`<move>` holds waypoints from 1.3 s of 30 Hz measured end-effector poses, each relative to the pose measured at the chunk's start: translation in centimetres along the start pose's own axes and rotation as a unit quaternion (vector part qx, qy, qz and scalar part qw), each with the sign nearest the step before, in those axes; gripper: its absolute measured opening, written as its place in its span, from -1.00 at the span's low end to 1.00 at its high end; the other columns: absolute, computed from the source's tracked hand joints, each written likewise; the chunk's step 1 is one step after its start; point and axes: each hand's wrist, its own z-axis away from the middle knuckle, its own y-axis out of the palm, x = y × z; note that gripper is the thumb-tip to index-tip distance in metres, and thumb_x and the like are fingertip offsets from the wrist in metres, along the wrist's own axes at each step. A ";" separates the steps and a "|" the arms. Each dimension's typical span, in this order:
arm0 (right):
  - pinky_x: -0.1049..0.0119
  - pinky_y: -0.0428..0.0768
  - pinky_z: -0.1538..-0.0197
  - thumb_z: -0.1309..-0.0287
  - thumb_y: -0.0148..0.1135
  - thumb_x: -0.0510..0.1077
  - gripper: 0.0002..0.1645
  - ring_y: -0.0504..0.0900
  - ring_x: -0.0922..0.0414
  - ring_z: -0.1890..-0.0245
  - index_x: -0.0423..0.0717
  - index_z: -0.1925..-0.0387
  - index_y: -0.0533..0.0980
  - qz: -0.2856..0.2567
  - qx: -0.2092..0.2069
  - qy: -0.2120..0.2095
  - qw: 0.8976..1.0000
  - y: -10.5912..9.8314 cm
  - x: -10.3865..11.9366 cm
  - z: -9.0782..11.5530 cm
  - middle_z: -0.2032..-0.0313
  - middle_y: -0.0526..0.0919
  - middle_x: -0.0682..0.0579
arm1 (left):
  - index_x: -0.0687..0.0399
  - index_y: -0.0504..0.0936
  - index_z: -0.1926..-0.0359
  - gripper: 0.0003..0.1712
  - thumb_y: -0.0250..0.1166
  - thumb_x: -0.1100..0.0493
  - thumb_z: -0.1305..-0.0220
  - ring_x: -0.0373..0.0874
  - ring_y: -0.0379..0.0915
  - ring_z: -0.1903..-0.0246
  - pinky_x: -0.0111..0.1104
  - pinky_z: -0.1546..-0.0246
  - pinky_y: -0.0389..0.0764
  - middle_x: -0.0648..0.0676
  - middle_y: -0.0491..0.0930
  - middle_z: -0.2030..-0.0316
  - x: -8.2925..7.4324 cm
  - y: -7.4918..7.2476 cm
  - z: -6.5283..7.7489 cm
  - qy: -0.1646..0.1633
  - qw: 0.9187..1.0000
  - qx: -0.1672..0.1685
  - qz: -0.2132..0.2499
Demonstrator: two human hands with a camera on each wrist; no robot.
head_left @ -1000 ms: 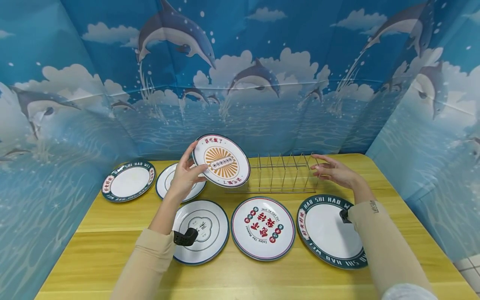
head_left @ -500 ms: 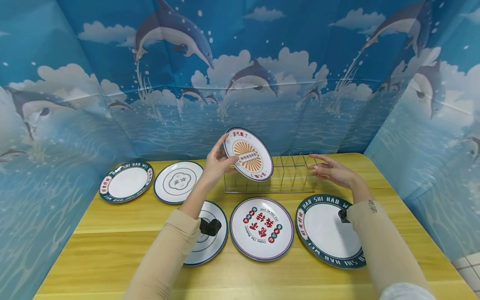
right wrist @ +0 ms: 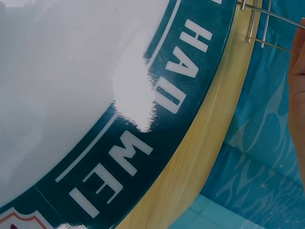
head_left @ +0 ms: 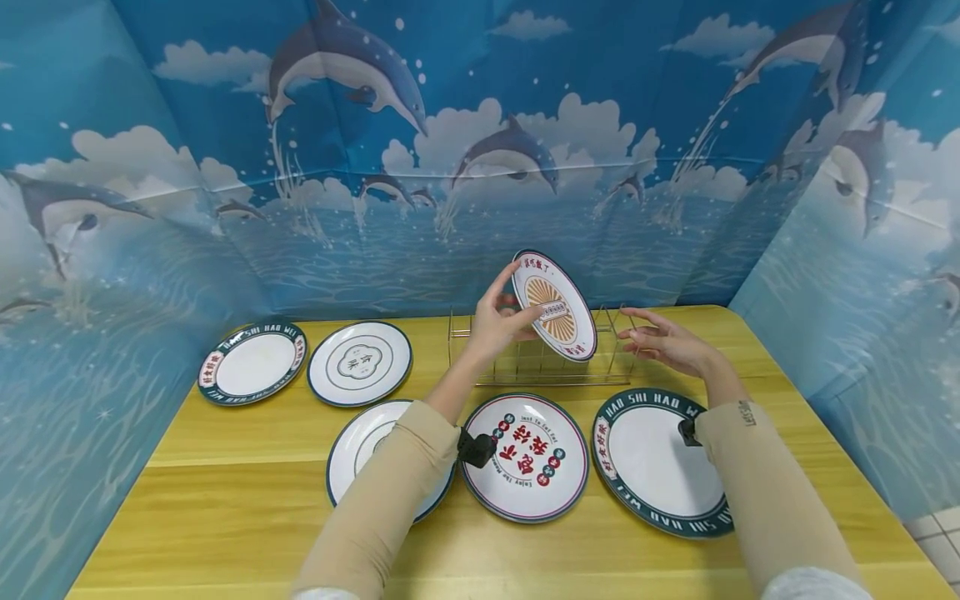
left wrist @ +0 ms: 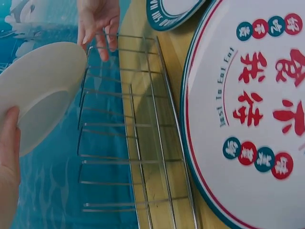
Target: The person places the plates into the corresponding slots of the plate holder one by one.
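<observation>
My left hand point(head_left: 501, 327) pinches a white plate point(head_left: 572, 327) by its left edge, thumb on the printed face. The plate has a dark rim and an orange sunburst. It is held tilted above the right part of a wire dish rack point(head_left: 551, 384), and the left wrist view shows its plain underside point(left wrist: 43, 102) beside the upright wires. At the rack's right end, my right hand point(head_left: 671, 343) holds the end wire between thumb and fingers. Only a sliver of that hand point(right wrist: 298, 90) enters the right wrist view.
In front of the rack lie a plate with red characters point(head_left: 525, 492), a large green-rimmed plate point(head_left: 660, 467) and a white plate point(head_left: 352, 454) partly under my left sleeve. Further left are a flower-outline plate point(head_left: 382, 375) and a green-rimmed oval plate point(head_left: 255, 367). A dolphin-print curtain point(head_left: 480, 225) stands behind.
My left hand has carried the sunburst plate rightward, from the rack's left end to above its right part, turning it more edge-on. The right hand has stayed at the rack's end.
</observation>
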 end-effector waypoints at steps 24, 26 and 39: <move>-0.14 0.18 -0.26 -0.32 -0.03 -0.03 -0.23 0.49 0.14 -0.01 0.03 -0.42 -0.14 -0.004 0.042 -0.030 0.999 -0.4 -0.1 0.0 -0.08 0.41 -0.08 | -0.29 0.16 -0.36 -0.17 0.31 0.23 -0.11 -0.21 0.35 0.53 -0.52 0.66 0.52 0.13 0.31 0.29 0.6 7.4 -2.1 0.066 0.952 -0.043 -0.295; -0.14 0.18 -0.26 -0.33 -0.05 -0.04 -0.24 0.49 0.17 0.00 0.04 -0.42 -0.14 -0.005 0.045 -0.033 0.998 -0.4 -0.1 0.0 -0.13 0.36 -0.18 | -0.31 0.16 -0.35 -0.17 0.32 0.20 -0.11 -0.20 0.35 0.50 -0.53 0.65 0.51 0.12 0.31 0.29 0.8 7.7 -2.2 0.063 0.949 -0.045 -0.305; -0.17 0.09 -0.29 -0.31 0.00 -0.06 -0.19 0.50 0.16 0.02 -0.02 -0.42 -0.17 -0.029 0.018 -0.003 0.999 0.2 0.4 0.2 -0.12 0.34 -0.15 | -0.35 0.24 -0.31 -0.22 0.35 0.11 -0.08 -0.20 0.29 0.38 -0.52 0.65 0.49 0.11 0.36 0.25 3.9 8.8 -2.5 0.038 0.945 -0.046 -0.322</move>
